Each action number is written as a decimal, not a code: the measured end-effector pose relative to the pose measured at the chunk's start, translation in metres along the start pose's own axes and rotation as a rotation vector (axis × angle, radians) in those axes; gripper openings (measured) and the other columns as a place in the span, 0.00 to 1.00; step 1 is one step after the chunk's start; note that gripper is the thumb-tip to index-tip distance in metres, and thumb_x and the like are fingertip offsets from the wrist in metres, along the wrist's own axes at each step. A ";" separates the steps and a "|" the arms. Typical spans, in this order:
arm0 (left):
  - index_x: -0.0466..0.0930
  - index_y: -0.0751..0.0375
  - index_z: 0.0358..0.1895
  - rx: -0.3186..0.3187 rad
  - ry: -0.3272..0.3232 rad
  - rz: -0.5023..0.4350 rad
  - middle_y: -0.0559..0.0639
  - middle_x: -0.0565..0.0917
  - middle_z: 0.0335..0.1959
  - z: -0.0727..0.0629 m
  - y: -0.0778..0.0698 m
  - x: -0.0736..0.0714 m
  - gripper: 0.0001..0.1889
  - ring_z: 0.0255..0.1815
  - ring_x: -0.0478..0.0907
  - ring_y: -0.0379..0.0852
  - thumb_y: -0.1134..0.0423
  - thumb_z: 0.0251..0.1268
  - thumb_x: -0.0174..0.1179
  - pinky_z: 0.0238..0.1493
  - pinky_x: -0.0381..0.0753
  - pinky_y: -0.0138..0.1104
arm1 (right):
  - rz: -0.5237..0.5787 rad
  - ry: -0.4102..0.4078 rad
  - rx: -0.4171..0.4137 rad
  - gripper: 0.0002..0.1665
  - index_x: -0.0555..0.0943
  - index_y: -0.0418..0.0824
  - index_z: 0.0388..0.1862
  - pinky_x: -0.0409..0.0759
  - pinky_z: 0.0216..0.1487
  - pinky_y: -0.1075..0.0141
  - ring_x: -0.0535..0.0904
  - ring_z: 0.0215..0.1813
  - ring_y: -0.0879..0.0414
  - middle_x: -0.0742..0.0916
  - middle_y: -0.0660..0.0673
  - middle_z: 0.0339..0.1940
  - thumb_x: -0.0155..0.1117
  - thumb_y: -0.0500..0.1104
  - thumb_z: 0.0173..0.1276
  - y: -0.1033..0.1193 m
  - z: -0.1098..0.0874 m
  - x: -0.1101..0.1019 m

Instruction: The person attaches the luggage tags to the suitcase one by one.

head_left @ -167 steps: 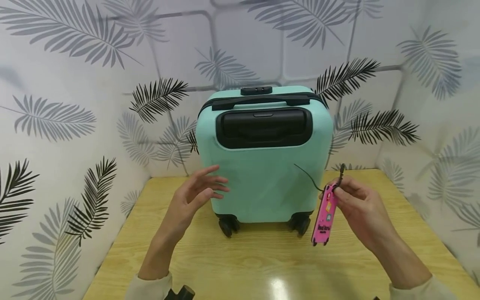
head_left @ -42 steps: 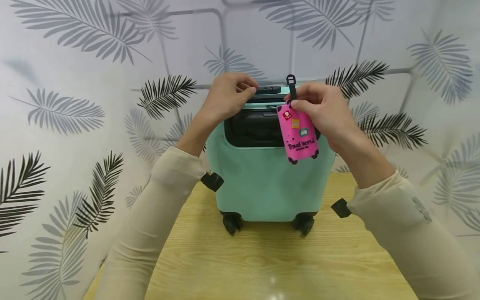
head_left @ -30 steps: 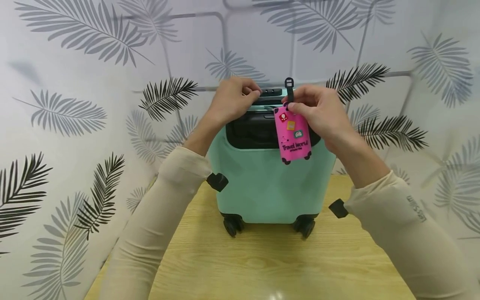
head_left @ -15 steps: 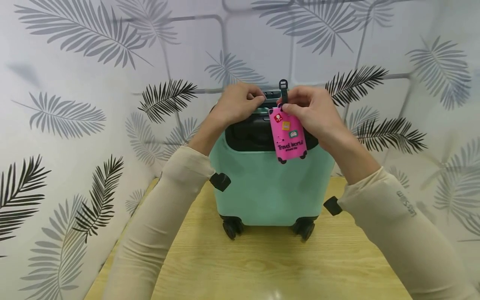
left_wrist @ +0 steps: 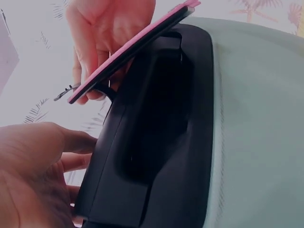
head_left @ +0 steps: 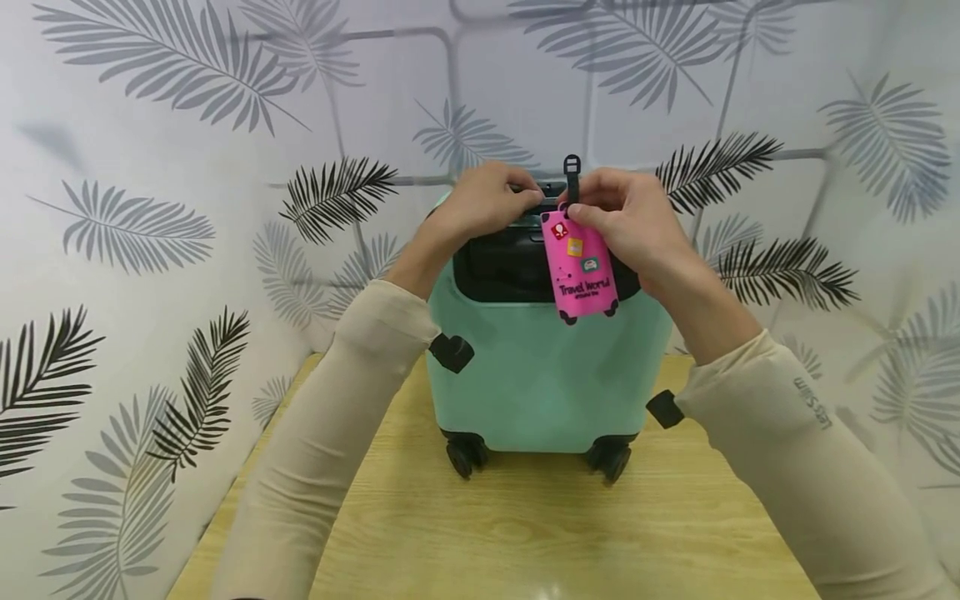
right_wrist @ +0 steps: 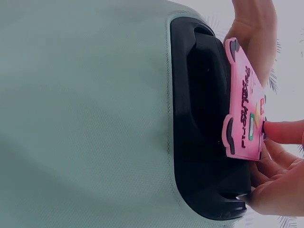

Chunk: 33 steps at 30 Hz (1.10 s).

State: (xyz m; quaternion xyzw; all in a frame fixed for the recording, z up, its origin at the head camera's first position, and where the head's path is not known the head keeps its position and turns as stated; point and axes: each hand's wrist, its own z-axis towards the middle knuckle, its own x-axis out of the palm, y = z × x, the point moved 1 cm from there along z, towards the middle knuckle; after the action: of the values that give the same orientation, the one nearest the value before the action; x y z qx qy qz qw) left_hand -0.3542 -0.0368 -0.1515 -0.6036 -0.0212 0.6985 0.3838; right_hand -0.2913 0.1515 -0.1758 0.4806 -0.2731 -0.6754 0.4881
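At the top of the mint suitcase [head_left: 551, 375], the right hand [head_left: 633, 221] is pinching the pink tag [head_left: 581, 275] before the black recess [head_left: 498, 267]; the left hand [head_left: 487, 200] is curling nearby, whether grasping anything I cannot tell. Strap [head_left: 573, 190] fastening is seemingly proceeding, probably calling next for feeding the free end through the buckle [head_left: 572, 162].

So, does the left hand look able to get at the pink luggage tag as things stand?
Probably yes: in the head view, the left hand is beside the pink luggage tag with nothing between them. The right hand pinches only the tag's top; the lower part looks free.
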 end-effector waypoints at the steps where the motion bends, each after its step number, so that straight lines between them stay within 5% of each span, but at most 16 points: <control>1: 0.85 0.57 0.63 -0.001 0.003 0.002 0.48 0.78 0.32 0.000 -0.001 0.000 0.18 0.27 0.72 0.42 0.55 0.83 0.52 0.34 0.72 0.32 | 0.005 0.001 0.002 0.11 0.84 0.36 0.53 0.81 0.40 0.67 0.81 0.42 0.53 0.89 0.46 0.45 0.63 0.40 0.78 -0.001 0.000 0.000; 9: 0.86 0.59 0.61 -0.046 -0.009 -0.083 0.51 0.83 0.44 0.001 -0.005 0.001 0.17 0.29 0.71 0.42 0.56 0.82 0.55 0.35 0.72 0.32 | 0.049 -0.007 -0.015 0.10 0.84 0.35 0.52 0.81 0.40 0.68 0.82 0.42 0.54 0.90 0.50 0.42 0.64 0.39 0.77 -0.003 0.000 -0.002; 15: 0.88 0.60 0.58 -0.052 -0.023 -0.120 0.47 0.73 0.24 0.005 -0.008 0.000 0.16 0.22 0.66 0.40 0.57 0.81 0.56 0.30 0.68 0.30 | 0.052 -0.007 -0.053 0.08 0.85 0.36 0.49 0.82 0.40 0.67 0.83 0.42 0.53 0.90 0.49 0.42 0.64 0.37 0.76 -0.004 0.002 -0.003; 20: 0.88 0.60 0.55 -0.039 -0.019 -0.096 0.45 0.67 0.21 0.009 -0.013 0.003 0.16 0.23 0.66 0.40 0.56 0.81 0.56 0.28 0.65 0.29 | 0.055 -0.006 -0.057 0.07 0.84 0.36 0.48 0.82 0.39 0.67 0.82 0.41 0.53 0.90 0.50 0.39 0.64 0.37 0.76 -0.004 0.002 -0.003; 24: 0.88 0.60 0.55 -0.068 -0.026 -0.091 0.49 0.76 0.31 0.011 -0.016 0.007 0.15 0.26 0.67 0.41 0.56 0.81 0.56 0.29 0.66 0.29 | 0.079 0.009 -0.061 0.08 0.85 0.35 0.49 0.82 0.39 0.67 0.82 0.42 0.53 0.90 0.52 0.39 0.65 0.36 0.76 -0.005 0.001 -0.003; 27: 0.87 0.60 0.56 -0.102 -0.037 -0.107 0.51 0.83 0.50 0.014 -0.018 0.009 0.15 0.35 0.71 0.42 0.57 0.80 0.56 0.34 0.69 0.29 | 0.076 0.012 -0.064 0.08 0.84 0.34 0.49 0.81 0.38 0.67 0.82 0.42 0.53 0.90 0.52 0.39 0.65 0.37 0.76 -0.006 0.000 -0.002; 30: 0.85 0.60 0.59 -0.141 -0.034 -0.142 0.51 0.79 0.66 0.017 -0.020 0.010 0.16 0.50 0.73 0.44 0.58 0.79 0.57 0.44 0.74 0.30 | 0.067 0.004 -0.058 0.08 0.84 0.34 0.49 0.82 0.39 0.67 0.82 0.42 0.53 0.90 0.51 0.38 0.64 0.36 0.76 -0.008 -0.001 -0.001; 33: 0.82 0.60 0.64 -0.185 -0.019 -0.187 0.52 0.76 0.70 0.020 -0.021 0.009 0.17 0.62 0.73 0.46 0.58 0.79 0.58 0.55 0.77 0.34 | 0.066 0.004 -0.045 0.09 0.84 0.34 0.50 0.81 0.41 0.68 0.82 0.43 0.53 0.90 0.51 0.40 0.65 0.37 0.76 -0.009 -0.001 0.000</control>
State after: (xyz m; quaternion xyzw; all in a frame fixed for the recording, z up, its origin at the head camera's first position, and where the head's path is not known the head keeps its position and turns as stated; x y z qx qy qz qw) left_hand -0.3606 -0.0082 -0.1436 -0.6252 -0.1453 0.6603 0.3899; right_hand -0.2936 0.1551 -0.1835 0.4618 -0.2727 -0.6638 0.5214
